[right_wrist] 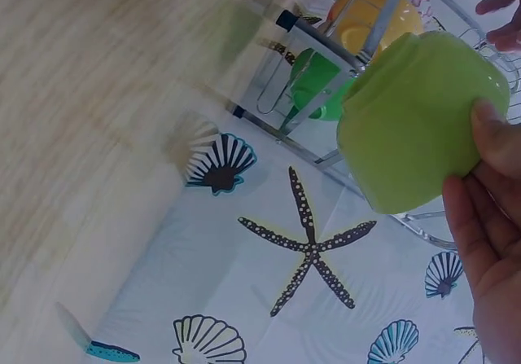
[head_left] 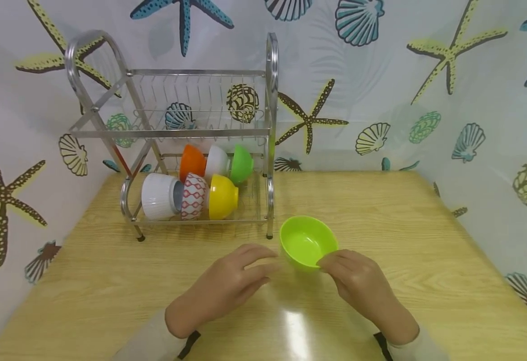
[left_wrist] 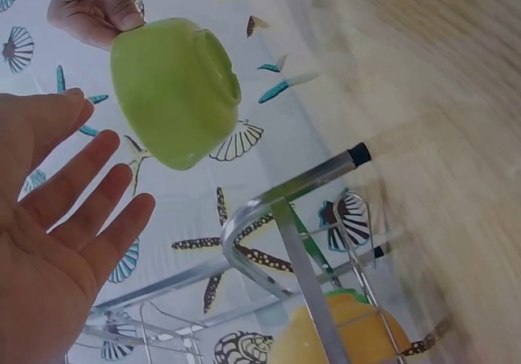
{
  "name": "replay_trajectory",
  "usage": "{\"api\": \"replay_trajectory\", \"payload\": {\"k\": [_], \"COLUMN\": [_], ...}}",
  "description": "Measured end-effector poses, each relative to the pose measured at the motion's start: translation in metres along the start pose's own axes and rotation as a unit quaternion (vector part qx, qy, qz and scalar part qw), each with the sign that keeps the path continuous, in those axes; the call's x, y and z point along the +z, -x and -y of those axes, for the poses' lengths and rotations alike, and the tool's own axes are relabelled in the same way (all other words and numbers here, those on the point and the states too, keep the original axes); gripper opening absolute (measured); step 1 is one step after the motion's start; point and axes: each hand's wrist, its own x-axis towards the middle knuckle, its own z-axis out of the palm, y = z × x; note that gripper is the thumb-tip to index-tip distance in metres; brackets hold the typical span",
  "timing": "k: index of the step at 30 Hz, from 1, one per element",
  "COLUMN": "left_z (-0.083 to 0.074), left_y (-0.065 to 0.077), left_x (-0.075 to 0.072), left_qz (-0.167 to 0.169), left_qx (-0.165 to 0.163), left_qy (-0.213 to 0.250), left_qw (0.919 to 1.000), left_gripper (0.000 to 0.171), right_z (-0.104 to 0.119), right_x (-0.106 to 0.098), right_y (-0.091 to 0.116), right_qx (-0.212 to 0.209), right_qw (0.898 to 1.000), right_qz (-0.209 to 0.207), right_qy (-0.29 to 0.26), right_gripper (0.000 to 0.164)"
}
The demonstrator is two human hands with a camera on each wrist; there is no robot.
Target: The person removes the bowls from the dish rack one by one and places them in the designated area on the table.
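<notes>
A lime green bowl is held over the table, its inside facing up in the head view. My right hand pinches its near right rim; in the right wrist view the thumb lies against the bowl's side. To the left of the bowl is my left hand, fingers spread and apart from the bowl. The left wrist view shows this hand with its palm bare. Beyond both hands, the lower shelf of a metal dish rack carries a yellow bowl and a red-patterned bowl.
Also on the lower shelf are a white ribbed bowl, an orange bowl, a smaller white bowl and a green bowl. Around the wooden table hangs a shell-patterned cloth.
</notes>
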Motion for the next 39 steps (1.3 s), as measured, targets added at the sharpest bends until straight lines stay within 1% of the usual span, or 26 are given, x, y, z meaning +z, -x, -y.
{"api": "replay_trajectory", "payload": {"k": [2, 3, 7, 8, 11, 13, 16, 19, 26, 32, 36, 39], "left_z": [0.003, 0.004, 0.009, 0.009, 0.011, 0.012, 0.013, 0.014, 0.014, 0.015, 0.017, 0.018], "left_y": [0.003, 0.004, 0.011, 0.012, 0.015, 0.017, 0.019, 0.020, 0.022, 0.023, 0.026, 0.028], "left_x": [-0.001, -0.001, -0.002, -0.002, -0.003, -0.003, -0.003, -0.002, -0.003, -0.001, -0.001, -0.001], "left_qz": [0.000, 0.001, 0.003, 0.003, 0.003, 0.004, 0.009, 0.012, 0.015, 0.021, 0.029, 0.036], "left_qx": [-0.014, -0.022, -0.050, -0.056, -0.071, -0.081, -0.093, -0.100, -0.122, -0.115, -0.119, -0.123], "left_qy": [-0.003, -0.004, -0.002, -0.001, 0.002, 0.002, -0.001, -0.002, 0.002, 0.002, -0.005, -0.008], "left_qw": [0.9999, 0.9997, 0.9987, 0.9984, 0.9975, 0.9967, 0.9956, 0.9949, 0.9924, 0.9932, 0.9925, 0.9917], "left_gripper": [0.030, 0.030, 0.029, 0.029, 0.029, 0.029, 0.030, 0.031, 0.030, 0.032, 0.031, 0.029], "right_z": [-0.006, -0.009, -0.020, -0.022, -0.028, -0.033, -0.041, -0.048, -0.063, -0.071, -0.079, -0.085], "right_x": [0.002, 0.003, 0.006, 0.007, 0.008, 0.009, 0.011, 0.012, 0.014, 0.017, 0.021, 0.024], "right_y": [-0.001, -0.001, -0.001, -0.001, 0.002, 0.004, 0.008, 0.012, 0.013, 0.008, 0.003, -0.001], "right_qx": [0.006, 0.012, 0.026, 0.031, 0.046, 0.060, 0.077, 0.098, 0.123, 0.139, 0.154, 0.163], "right_qw": [1.000, 1.000, 0.998, 0.998, 0.997, 0.995, 0.992, 0.989, 0.986, 0.980, 0.973, 0.969], "right_qz": [-0.005, -0.006, -0.014, -0.014, -0.019, -0.016, -0.009, 0.008, 0.043, 0.090, 0.129, 0.151], "right_qy": [0.012, 0.019, 0.048, 0.052, 0.067, 0.077, 0.098, 0.108, 0.104, 0.108, 0.111, 0.111], "right_gripper": [0.045, 0.041, 0.012, 0.007, 0.017, 0.020, 0.021, 0.020, 0.018, 0.011, 0.006, 0.004]}}
